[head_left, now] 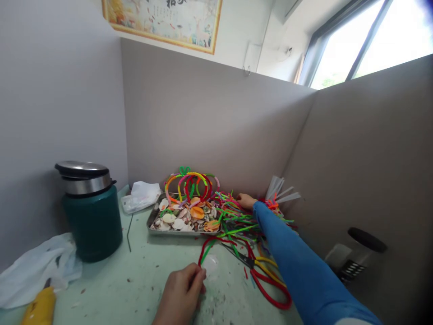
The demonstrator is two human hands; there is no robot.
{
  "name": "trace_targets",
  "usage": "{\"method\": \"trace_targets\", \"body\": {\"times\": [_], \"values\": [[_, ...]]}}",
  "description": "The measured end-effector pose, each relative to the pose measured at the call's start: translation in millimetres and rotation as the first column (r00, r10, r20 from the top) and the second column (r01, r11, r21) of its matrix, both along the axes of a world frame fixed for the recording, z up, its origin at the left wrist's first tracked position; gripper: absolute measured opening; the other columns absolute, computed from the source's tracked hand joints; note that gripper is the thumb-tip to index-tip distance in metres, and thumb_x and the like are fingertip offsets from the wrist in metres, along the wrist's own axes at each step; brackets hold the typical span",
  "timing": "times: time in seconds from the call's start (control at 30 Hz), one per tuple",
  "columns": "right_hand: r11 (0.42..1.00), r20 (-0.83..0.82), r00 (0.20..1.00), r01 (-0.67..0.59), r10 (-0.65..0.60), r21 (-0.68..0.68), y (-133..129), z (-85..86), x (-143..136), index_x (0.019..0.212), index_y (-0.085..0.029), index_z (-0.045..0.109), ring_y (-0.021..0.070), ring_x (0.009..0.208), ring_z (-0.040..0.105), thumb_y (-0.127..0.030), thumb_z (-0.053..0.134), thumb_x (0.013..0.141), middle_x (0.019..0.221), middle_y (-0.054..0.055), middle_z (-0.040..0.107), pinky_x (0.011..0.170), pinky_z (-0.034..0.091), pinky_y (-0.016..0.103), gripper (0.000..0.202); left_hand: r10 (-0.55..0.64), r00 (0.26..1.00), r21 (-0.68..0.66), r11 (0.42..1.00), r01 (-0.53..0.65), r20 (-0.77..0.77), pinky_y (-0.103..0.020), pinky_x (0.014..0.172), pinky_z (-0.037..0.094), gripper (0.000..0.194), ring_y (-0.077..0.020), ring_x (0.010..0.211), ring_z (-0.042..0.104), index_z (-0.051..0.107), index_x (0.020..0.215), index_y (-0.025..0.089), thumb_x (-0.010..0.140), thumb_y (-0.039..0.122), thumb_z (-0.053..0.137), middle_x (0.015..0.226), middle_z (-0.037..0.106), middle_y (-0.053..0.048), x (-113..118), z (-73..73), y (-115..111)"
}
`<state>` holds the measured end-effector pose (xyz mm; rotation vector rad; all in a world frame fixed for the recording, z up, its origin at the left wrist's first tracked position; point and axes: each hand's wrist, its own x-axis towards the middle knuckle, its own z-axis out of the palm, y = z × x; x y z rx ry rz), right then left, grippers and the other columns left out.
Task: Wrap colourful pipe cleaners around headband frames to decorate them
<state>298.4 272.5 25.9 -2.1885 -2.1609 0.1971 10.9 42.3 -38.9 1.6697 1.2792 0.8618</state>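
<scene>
My left hand (184, 289) is closed in a pinch near the front of the table, holding the ends of a red and a green pipe cleaner (202, 253). The red strand arches away to the right. My right hand (246, 201) reaches into a heap of many-coloured pipe cleaners (238, 219) at the back; its fingertips are hidden among the strands. Scissors with yellow handles (267, 268) lie between the hands, beside red loops (270, 295). A metal tray (182, 233) of shells stands left of the heap, with a pipe cleaner ring structure (189, 180) over its back part.
At the left stand a green jar (93, 221) with a steel lid, a white cloth (43, 266) and a yellow tool (39, 307). A thin dark rod (129, 234) lies nearby. Clear sticks (284, 194) and a black-lidded container (361, 253) are right. Grey partitions enclose the table.
</scene>
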Motion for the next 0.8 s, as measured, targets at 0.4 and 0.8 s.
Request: {"method": "trace_targets", "body": {"times": [0.4, 0.8], "values": [[0.967, -0.061, 0.994, 0.103, -0.091, 0.232, -18, 55.6, 37, 0.115, -0.016, 0.053, 0.0200, 0.096, 0.058, -0.030, 0.052, 0.090, 0.115, 0.008, 0.055, 0.081, 0.050, 0.039, 0.029, 0.003, 0.999, 0.040, 0.999, -0.001, -0.042, -0.022, 0.047, 0.038, 0.037, -0.0141, 0.045, 0.057, 0.054, 0.064, 0.020, 0.082, 0.047, 0.037, 0.058, 0.063, -0.001, 0, 3.3, 0], [0.846, -0.397, 0.917, 0.178, 0.044, 0.503, -54, 112.2, 52, 0.110, -0.013, 0.056, 0.0196, 0.091, 0.060, -0.031, 0.052, 0.090, 0.108, 0.006, 0.059, 0.077, 0.051, 0.037, 0.027, -0.011, 0.997, 0.103, 0.994, 0.019, -0.077, -0.022, 0.050, 0.039, 0.036, -0.0138, 0.046, 0.058, 0.054, 0.066, 0.019, 0.085, 0.044, 0.035, 0.060, 0.065, 0.000, -2, 2.2, 1]]}}
